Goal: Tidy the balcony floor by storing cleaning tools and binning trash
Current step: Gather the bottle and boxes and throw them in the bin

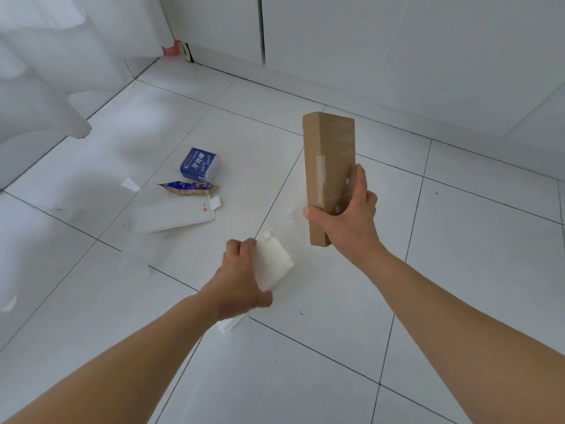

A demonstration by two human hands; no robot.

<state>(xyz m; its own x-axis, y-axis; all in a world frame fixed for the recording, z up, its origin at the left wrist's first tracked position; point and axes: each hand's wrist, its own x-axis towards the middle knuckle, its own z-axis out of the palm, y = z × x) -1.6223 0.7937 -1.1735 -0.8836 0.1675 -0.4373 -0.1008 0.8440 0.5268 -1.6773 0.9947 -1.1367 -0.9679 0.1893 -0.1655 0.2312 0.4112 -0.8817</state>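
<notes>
Fingers [359,182] of the right hand [345,221] are wrapped round the lower part of a tall brown cardboard box [330,166], thumb on the near face and the rest curled round the far edge, so the box stands upright in the air well clear of the floor [458,240]. About a third of the box sits inside the grip; the rest rises above the knuckles, and a short stub hangs below the palm.

On the other side, the left hand [241,280] is closed over a white packet [273,264], which looks like a soft plastic pack. Its fingers curl over the far end while the packet's body sticks out to the right of the palm, and a bit of white shows under the wrist.

Both hands being full, the gathering is under way but nowhere near finished, I judge. Still lying on the tiles, toward the left wall, are a blue and white box [200,165], a crumpled snack wrapper [186,188] just in front of it, a flat white carton [174,214] touching the wrapper's near side, and a small white scrap [131,184] beside them. No bin and no cleaning tools show, so those steps remain.
</notes>
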